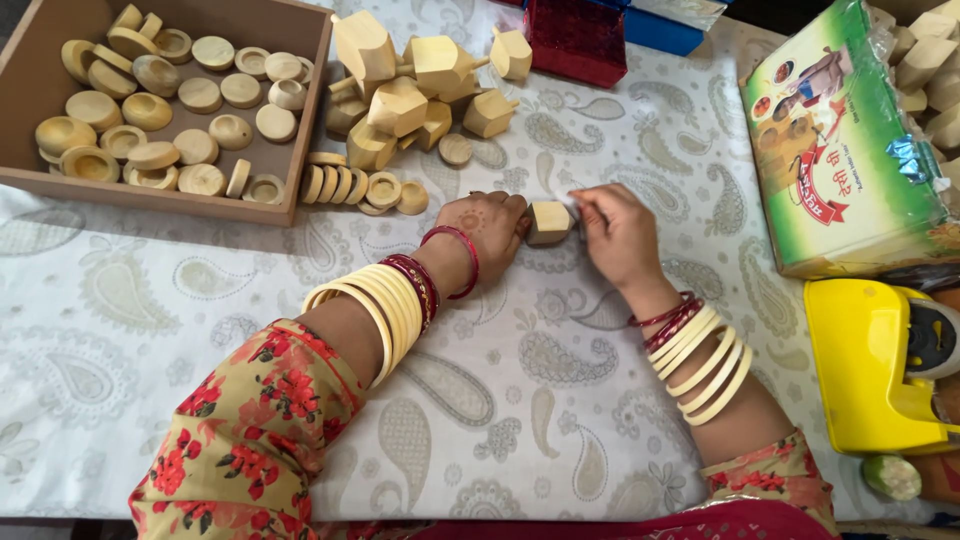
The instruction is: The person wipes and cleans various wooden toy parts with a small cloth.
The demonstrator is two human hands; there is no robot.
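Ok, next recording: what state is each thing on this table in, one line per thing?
Wooden block: gripped between both hands, just above the cloth.
Left hand: closed on the block's left side.
Right hand: fingers pinching the block's right side.
Wooden tray: open, holding loose round wooden caps.
Pile of wooden blocks: heaped, untouched.
Row of discs: standing on edge beside the tray.
Green carton: closed, lying flat.

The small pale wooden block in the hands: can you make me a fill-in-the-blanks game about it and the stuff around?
1. Both the left hand and the right hand hold one small pale wooden ____.
2. The round pale wooden discs lie in a brown ____ box.
3. The cloth under the hands is white with a grey ____ pattern.
4. The plastic device at the right edge is ____.

Missing words: block; wooden; paisley; yellow
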